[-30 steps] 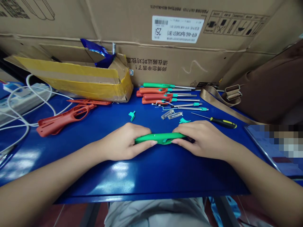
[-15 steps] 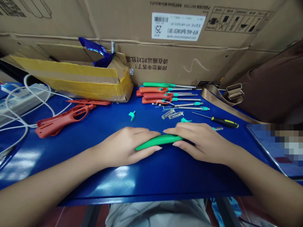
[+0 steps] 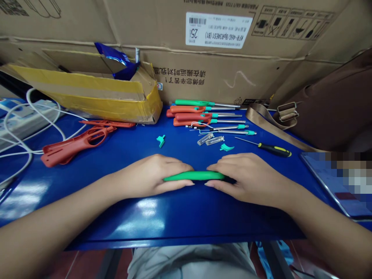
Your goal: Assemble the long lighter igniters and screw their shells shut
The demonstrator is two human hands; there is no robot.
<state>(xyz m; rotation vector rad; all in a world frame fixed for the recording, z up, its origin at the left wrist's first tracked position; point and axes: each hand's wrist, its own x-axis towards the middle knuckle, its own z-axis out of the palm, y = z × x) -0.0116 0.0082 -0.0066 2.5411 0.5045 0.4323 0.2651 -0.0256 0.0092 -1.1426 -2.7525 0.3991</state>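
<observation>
A green long-reach lighter (image 3: 200, 176) lies level between my two hands, over the near middle of the table. My left hand (image 3: 149, 176) is closed on its left end, thumb below and fingers above. With the same kind of grip, my right hand (image 3: 250, 178) is closed round its right end. The metal nozzle is hidden behind the right hand. Just beyond my hands are a small teal trigger piece (image 3: 226, 147), another teal piece (image 3: 161, 140), and clear plastic fuel tanks (image 3: 214, 141).
Assembled lighters (image 3: 190, 116) and loose metal nozzles (image 3: 232, 130) lie at the back. A screwdriver (image 3: 274, 150) and a tablet-like device (image 3: 328, 186) are on the right. Red handle shells (image 3: 75, 147), white cables (image 3: 30, 131) and a yellow-taped box (image 3: 116, 104) occupy the left.
The lighter has turned in my hands to a more level position, its edge now facing up. My right hand has rolled slightly, and the nozzle tip is now out of sight.
</observation>
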